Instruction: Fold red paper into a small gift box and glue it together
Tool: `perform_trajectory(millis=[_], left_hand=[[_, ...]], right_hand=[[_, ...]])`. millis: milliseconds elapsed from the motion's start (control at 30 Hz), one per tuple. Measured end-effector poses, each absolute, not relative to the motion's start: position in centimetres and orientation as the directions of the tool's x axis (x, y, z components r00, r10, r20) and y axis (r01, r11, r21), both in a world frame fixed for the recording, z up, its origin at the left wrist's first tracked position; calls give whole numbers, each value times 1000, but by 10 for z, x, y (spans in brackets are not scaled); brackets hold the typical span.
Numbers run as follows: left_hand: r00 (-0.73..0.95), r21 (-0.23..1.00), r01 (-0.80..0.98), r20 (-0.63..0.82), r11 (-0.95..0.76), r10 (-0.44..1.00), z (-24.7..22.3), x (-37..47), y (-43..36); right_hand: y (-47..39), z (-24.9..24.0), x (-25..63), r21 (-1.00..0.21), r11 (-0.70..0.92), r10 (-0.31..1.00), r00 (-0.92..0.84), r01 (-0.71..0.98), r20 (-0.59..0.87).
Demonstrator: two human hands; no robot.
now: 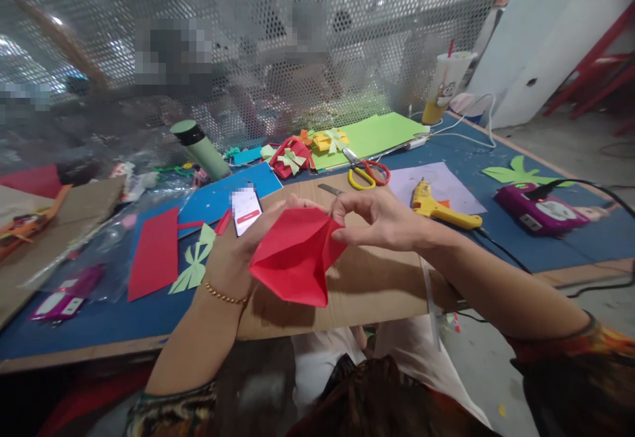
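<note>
Both my hands hold a folded red paper piece (295, 258) above a sheet of brown cardboard (367, 285). My left hand (238, 252), with a gold bracelet at the wrist, supports the paper from behind on its left side. My right hand (381, 219) pinches the paper's upper right edge between thumb and fingers.
Around the cardboard on the blue table (501, 232) lie a phone (246, 208), scissors (368, 171), a yellow glue gun (439, 207), a purple device (540, 209), a red paper sheet (155, 252), green paper bows (194, 266), a green bottle (199, 148) and a cup (446, 86). Perforated metal mesh (347, 34) backs the table.
</note>
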State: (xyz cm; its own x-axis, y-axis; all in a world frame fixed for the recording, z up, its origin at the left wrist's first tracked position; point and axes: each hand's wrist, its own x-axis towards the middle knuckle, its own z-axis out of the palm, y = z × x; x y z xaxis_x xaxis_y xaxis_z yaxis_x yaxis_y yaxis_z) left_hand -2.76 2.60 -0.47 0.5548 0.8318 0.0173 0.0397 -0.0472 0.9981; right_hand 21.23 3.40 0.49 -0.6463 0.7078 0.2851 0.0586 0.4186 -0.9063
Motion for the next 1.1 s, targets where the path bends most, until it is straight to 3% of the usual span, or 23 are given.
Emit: perform_trajectory(millis=[133, 300, 567, 1100], left_hand=[[601, 992, 4, -104, 126, 793, -5, -30, 35], [616, 987, 154, -53, -55, 786, -3, -24, 31], [444, 853, 470, -5, -229, 896, -7, -8, 19], [210, 961, 275, -91, 30, 973, -9, 1, 20]], right_hand=[[42, 2, 218, -924, 360, 747, -632, 125, 205], [47, -3, 219, -937, 310, 757, -639, 162, 139], [43, -13, 213, -896, 389, 772, -607, 215, 190], [53, -19, 214, -960, 264, 773, -616, 95, 151]])
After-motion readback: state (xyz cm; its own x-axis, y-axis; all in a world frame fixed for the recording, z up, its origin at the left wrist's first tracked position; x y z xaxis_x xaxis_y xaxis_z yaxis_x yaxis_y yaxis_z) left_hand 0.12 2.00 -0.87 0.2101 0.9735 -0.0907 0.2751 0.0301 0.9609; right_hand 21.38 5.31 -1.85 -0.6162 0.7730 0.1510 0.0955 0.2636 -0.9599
